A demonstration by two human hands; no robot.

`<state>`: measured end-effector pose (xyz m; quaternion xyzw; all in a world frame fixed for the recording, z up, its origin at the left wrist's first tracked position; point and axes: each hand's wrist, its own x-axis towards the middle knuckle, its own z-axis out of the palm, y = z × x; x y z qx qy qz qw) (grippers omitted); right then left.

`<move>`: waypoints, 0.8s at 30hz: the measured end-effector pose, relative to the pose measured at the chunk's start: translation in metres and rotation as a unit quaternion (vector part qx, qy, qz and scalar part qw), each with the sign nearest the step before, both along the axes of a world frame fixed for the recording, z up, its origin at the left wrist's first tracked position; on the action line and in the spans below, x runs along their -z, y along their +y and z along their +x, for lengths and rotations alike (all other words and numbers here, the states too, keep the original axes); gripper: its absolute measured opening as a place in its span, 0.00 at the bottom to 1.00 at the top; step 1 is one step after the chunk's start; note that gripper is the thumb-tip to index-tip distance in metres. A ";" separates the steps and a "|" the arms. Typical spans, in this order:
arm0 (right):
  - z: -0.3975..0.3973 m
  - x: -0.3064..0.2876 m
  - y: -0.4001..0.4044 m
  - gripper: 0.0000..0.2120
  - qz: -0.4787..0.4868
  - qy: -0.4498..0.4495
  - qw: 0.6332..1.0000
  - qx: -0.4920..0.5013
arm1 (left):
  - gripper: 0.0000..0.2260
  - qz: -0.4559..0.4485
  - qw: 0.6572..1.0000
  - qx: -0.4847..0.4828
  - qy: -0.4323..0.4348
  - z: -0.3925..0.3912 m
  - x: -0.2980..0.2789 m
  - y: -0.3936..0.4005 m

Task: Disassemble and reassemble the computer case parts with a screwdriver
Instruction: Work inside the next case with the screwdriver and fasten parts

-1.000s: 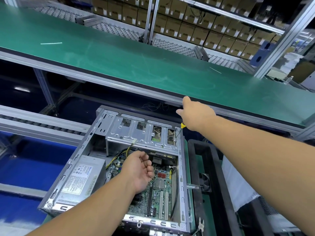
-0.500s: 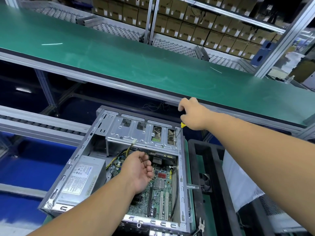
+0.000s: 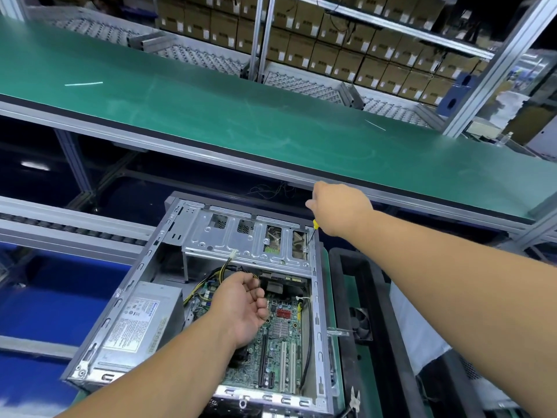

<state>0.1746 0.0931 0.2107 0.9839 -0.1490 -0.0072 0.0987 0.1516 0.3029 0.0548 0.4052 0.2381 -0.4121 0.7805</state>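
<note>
An open grey computer case [image 3: 126, 300] lies on its side in front of me, showing the green motherboard [image 3: 280, 354], the power supply [image 3: 141, 321] and a silver drive cage [image 3: 241, 239]. My right hand [image 3: 339, 208] grips a screwdriver [image 3: 312, 233] with a yellow handle. Its tip stands on the far right corner of the drive cage. My left hand [image 3: 241, 306] hovers palm up over the motherboard with its fingers loosely curled; I cannot tell whether anything lies in them.
A long green conveyor belt [image 3: 271, 122] runs across behind the case. A black tray [image 3: 376, 312] with a small fan [image 3: 360, 324] lies to the right of the case. Pliers [image 3: 354, 401] lie near its front right corner. Stacked cardboard boxes [image 3: 346, 49] fill the shelves behind.
My right hand has turned on the screwdriver handle, its fingers shifting while the tip stays on the drive cage corner. My left hand has barely moved.
</note>
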 end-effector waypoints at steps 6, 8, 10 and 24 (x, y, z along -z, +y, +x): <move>0.002 0.000 -0.009 0.10 0.133 0.014 0.991 -0.016 | 0.09 -0.001 1.000 0.002 -0.001 0.000 -0.002 0.001; 0.000 0.003 -0.009 0.15 0.138 0.001 0.990 -0.039 | 0.09 0.001 1.000 0.004 -0.002 -0.001 -0.003 0.001; -0.002 0.010 -0.007 0.08 0.083 -0.041 0.995 -0.024 | 0.08 0.003 1.000 0.006 -0.003 -0.002 -0.004 0.000; 0.001 0.010 0.003 0.11 0.154 -0.106 0.982 0.010 | 0.08 0.002 1.000 0.003 0.002 -0.002 -0.006 0.002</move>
